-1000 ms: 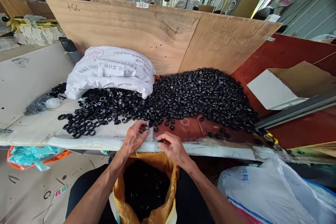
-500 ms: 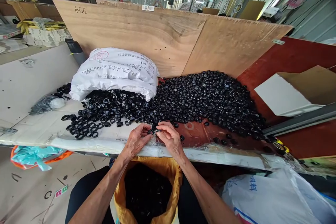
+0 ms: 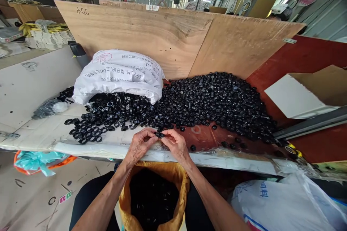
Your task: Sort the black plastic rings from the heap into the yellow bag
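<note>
Close together at the table's front edge, my two hands pinch small black plastic parts that meet between the fingertips. My left hand (image 3: 141, 144) is closed on a black ring (image 3: 157, 134). My right hand (image 3: 176, 145) is closed on a small black cap (image 3: 162, 135), partly covered by the fingers. Just behind the hands on the left lies a heap of black rings (image 3: 116, 110). To the right spreads a larger pile of small black caps (image 3: 217, 104). Below my hands, between the knees, an open yellow sack (image 3: 125, 202) holds many black pieces.
A stuffed white sack (image 3: 119, 74) rests on the rings at the back left. A plywood board (image 3: 141, 39) stands behind the table. On the right are an open carton (image 3: 295, 97) and a metal bar (image 3: 311, 126). A white plastic bag (image 3: 282, 202) sits below right.
My hands have come together, so the ring and the cap that were slightly apart now touch. The right hand's fingers have moved a little left and down.
</note>
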The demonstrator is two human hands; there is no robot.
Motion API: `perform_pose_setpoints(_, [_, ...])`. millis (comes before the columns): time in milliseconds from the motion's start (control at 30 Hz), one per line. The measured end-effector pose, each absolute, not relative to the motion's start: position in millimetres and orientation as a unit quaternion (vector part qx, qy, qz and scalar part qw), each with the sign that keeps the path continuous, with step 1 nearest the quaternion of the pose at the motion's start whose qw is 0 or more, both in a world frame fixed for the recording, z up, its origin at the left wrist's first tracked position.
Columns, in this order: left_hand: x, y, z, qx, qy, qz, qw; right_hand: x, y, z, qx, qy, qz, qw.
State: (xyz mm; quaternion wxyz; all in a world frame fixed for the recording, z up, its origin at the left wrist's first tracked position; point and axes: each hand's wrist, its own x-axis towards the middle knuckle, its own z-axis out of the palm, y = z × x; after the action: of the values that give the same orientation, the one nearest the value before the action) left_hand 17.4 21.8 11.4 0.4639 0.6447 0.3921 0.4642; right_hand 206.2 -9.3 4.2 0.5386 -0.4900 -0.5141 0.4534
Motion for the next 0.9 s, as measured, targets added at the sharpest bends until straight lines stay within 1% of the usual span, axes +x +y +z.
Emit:
perform_pose_setpoints(233, [18.9, 21.5, 12.6, 0.619, 0.387, 0.443, 0.521, 204.0, -9.2, 2.1, -0.441, -0.568, 0.404, 0.566])
perform_pose_setpoints(567, [15.6, 22.3, 8.8, 0.686, 0.377, 0.412, 0.467, 198.6, -12.5, 1.0, -0.505, -0.596, 0.338, 0.526])
perform_pose_setpoints(667, [16.5, 21.9, 8.4, 0.667, 0.375, 0.415, 0.491, 198.0, -15.5, 2.1, -0.511, -0.626, 0.305, 0.504])
perform_pose_setpoints(767, [17.4, 20.9, 9.5, 0.636, 0.366, 0.421, 0.534, 198.5, -17.6, 2.6, -0.5, -0.643, 0.294, 0.5])
perform_pose_setpoints(900, [17.8, 19.2, 12.2, 0.633, 0.369, 0.419, 0.537, 197.8, -15.4, 2.8, -0.524, -0.655, 0.24, 0.489])
